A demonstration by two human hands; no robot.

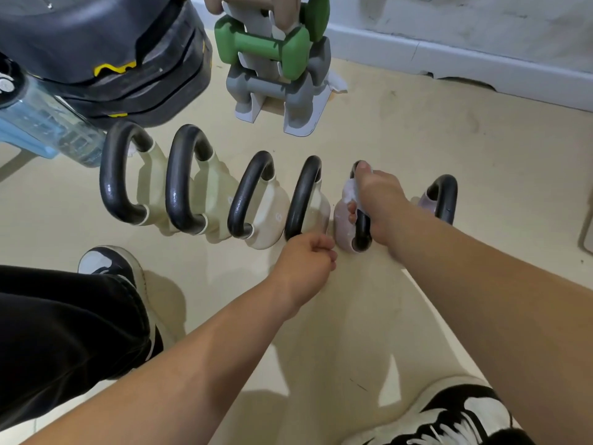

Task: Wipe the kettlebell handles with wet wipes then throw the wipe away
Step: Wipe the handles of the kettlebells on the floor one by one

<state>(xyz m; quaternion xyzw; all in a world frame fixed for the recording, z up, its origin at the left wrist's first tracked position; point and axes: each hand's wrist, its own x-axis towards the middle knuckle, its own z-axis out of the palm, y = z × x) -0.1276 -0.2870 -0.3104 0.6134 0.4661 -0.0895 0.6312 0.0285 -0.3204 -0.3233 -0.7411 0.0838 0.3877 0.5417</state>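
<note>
Several kettlebells with black handles stand in a row on the beige floor. The left ones are cream (269, 216), the two on the right pale pink. My right hand (378, 203) is wrapped around the black handle (362, 229) of the fifth kettlebell (342, 223), pressing a white wet wipe (349, 191) against the handle's top. My left hand (308, 264) is a loose fist just in front of the fourth kettlebell's handle (303, 200); nothing shows in it. The last pink kettlebell (444, 200) stands to the right.
A rack with green (263, 43) and grey dumbbells stands behind the row. Stacked black step platforms (106, 53) and a clear water bottle (48, 123) are at the back left. My shoes (109, 264) flank the floor in front. A white wall runs along the back right.
</note>
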